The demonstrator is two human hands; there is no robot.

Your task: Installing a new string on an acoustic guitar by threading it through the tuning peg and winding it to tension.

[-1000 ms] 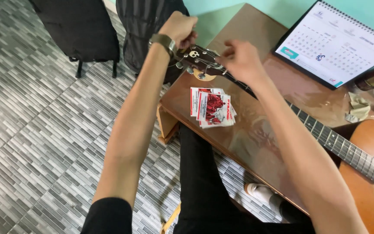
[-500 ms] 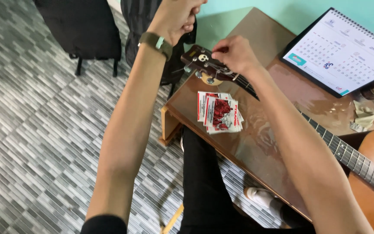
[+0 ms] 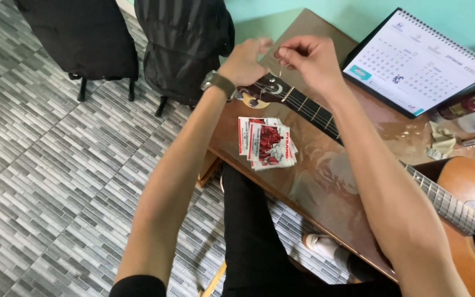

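We see the guitar flat on a glossy brown table, wooden headstock at its far end. Left hand and right hand both pinch thin wire above it. Red-white packets nearby.

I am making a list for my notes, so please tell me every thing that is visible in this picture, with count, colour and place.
guitar: one, brown body and dark neck, lying across the table, headstock toward the far end
paper packets: a small stack, red and white, on the table beside the guitar neck
table: one, glossy brown, on the right
desk calendar: one, white with spiral binding, at the far right of the table
crumpled paper: one, pale, near the calendar
chairs: two, black, on the grey tiled floor, top left
watch: one, dark, on the left wrist
left hand: raised above the headstock
right hand: fingers pinched, above the headstock
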